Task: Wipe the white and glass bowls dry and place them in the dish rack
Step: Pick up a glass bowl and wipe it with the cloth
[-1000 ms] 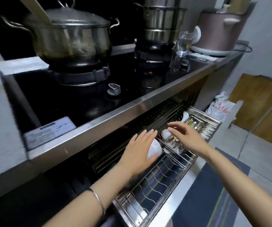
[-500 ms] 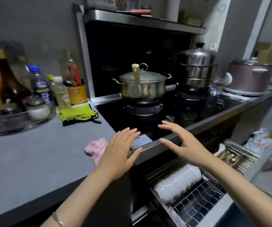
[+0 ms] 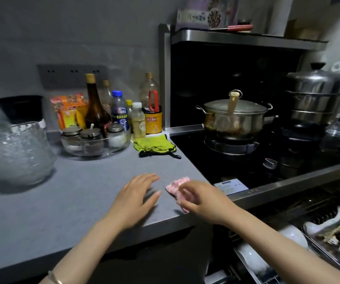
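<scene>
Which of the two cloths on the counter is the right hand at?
The pink-and-white checked cloth at the front edge of the counter; the right hand curls its fingers on it. The green cloth lies farther back by the bottles, untouched.

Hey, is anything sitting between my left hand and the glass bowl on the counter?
Nothing visible. Only bare counter lies between the left hand and the glass bowl at far left. The jar dish sits farther back, off that line. The right hand grips the cloth.

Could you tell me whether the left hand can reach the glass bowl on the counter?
Probably yes: the left hand is open and empty, and only bare counter lies between it and the glass bowl.
</scene>
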The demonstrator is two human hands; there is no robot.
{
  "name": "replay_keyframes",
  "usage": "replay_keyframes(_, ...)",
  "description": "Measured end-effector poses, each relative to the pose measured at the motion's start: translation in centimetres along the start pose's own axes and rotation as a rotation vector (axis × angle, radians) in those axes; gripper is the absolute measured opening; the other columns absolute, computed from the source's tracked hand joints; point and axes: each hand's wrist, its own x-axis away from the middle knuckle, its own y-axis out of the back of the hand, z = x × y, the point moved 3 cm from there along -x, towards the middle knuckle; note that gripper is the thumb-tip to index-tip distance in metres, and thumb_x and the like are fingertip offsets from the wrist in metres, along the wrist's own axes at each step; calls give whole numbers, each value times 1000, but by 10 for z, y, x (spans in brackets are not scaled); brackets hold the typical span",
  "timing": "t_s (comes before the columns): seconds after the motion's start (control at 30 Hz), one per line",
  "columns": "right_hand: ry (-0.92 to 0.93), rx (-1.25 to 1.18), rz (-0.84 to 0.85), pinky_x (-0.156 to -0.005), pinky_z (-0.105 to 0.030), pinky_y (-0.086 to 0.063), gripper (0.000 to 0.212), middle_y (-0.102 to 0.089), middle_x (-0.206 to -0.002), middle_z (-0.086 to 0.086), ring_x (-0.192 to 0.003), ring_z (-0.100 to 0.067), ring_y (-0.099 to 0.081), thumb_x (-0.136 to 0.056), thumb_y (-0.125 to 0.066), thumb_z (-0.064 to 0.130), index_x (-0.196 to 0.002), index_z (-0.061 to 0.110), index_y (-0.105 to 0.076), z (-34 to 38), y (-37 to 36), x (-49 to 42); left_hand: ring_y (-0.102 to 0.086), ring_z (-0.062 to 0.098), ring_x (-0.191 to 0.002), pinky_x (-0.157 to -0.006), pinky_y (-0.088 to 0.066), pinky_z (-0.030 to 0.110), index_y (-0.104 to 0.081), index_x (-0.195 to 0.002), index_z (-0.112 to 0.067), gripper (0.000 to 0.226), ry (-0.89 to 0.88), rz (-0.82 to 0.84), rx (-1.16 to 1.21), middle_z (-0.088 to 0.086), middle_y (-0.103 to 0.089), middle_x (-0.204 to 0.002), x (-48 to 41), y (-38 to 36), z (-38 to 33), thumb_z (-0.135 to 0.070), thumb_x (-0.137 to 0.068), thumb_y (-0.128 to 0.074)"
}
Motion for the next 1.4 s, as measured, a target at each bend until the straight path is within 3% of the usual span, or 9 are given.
replay_keyframes(0.23,-179,-79,-105,-89,-30,-45,44,-51,-118,7,-108,-12,-52,-82,-68,47,-117,24,-56,-10,-5,-17,-33,4,-135,-109,-23,21,-43,-140,-29,58,7,18,81,-14,-42,-144,-1,5,1,-61,-92,-33)
replay_keyframes(0.47,-215,-33,-66,-72,-26,-45,15,-63,-94,3,-89,-15,-61,-86,-68,32,-94,20,-70,-14,-5,-27,-33,2,-133,-107,-26,22,-42,-139,-30,44,27,68,186,-15,-42,-142,-13,-1,-11,-44,-98,-43)
replay_keyframes(0.6,-256,-634,18,-61,-28,-49,11,-67,-66,-3,-55,-9,-62,-90,-66,18,-82,11,-68,-15,3,-31,-40,-6,-125,-101,-28,15,-48,-133,-36,43,42,46,403,-20,-47,-136,-19,0,-15,-39,-92,-60)
replay_keyframes(0.77,-226,-1190,257,-61,-30,-54,34,-62,-110,-34,-92,-38,-62,-92,-58,22,-113,-5,-64,1,19,-29,-64,-6,-94,-83,-48,12,-62,-108,-25,30,178,-114,1042,-9,-70,-102,-24,26,-21,-5,-87,-64)
replay_keyframes(0.83,-210,-1251,305,-81,-40,-55,35,-61,-118,-30,-103,-38,-58,-95,-52,22,-119,0,-63,9,19,-32,-67,-2,-80,-72,-50,12,-67,-98,-19,17,231,-149,1116,-8,-74,-85,-21,42,-24,-6,-89,-61)
replay_keyframes(0.9,-205,-1252,357,-102,-48,-43,42,-62,-123,-21,-114,-36,-59,-98,-49,35,-126,5,-61,20,20,-34,-67,1,-73,-65,-51,13,-71,-92,-16,9,252,-169,1116,-7,-73,-77,-18,57,-25,-15,-89,-62)
replay_keyframes(1.0,-142,-1126,422,-91,-34,-53,53,-70,-113,-6,-105,-24,-66,-94,-46,54,-127,14,-60,45,31,-34,-61,-1,-59,-55,-46,14,-73,-92,-12,17,281,-228,1071,-8,-71,-71,-11,78,-24,-25,-86,-65)
replay_keyframes(1.23,36,-886,72,-54,-22,-48,18,-67,-59,1,-52,-9,-59,-81,-74,21,-75,4,-70,100,35,-66,-63,-2,-66,-57,-48,11,-70,-96,-14,11,312,-439,989,-8,-72,-78,12,112,12,-19,-89,-63)
replay_keyframes(1.4,65,-894,163,-66,-26,-49,23,-74,-78,-11,-68,-13,-64,-78,-77,20,-89,0,-72,129,24,-93,-71,12,-85,-68,-54,17,-66,-106,-13,34,349,-401,979,1,-76,-94,37,124,41,-6,-75,-77)
